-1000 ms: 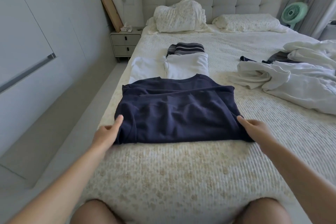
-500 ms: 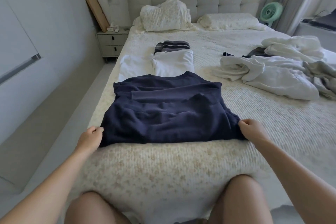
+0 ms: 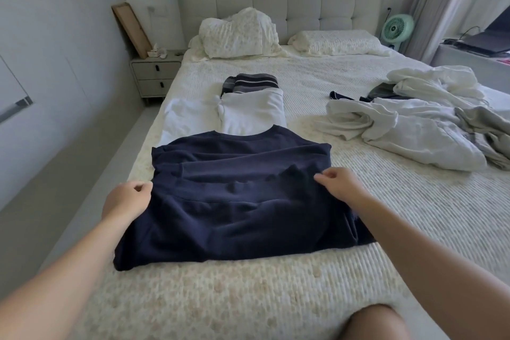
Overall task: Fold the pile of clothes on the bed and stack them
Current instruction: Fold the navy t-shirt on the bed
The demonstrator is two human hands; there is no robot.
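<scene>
While the navy shirt (image 3: 237,196) lies flat, left hand (image 3: 125,200) and right hand (image 3: 340,183) pinch its sides.

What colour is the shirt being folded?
Dark navy blue, plain; the shirt shows best in the head view.

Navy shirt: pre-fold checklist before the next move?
1. Navy shirt flat on bed: not ok, hem end lifted and rippled.
2. Left hand gripping left edge: ok.
3. Right hand pinching right edge: ok.
4. Sleeves tucked in: ok, none stick out.
5. Collar end free: not ok, it overlaps the folded white item.
6. Unfolded pile clear of shirt: ok.
</scene>
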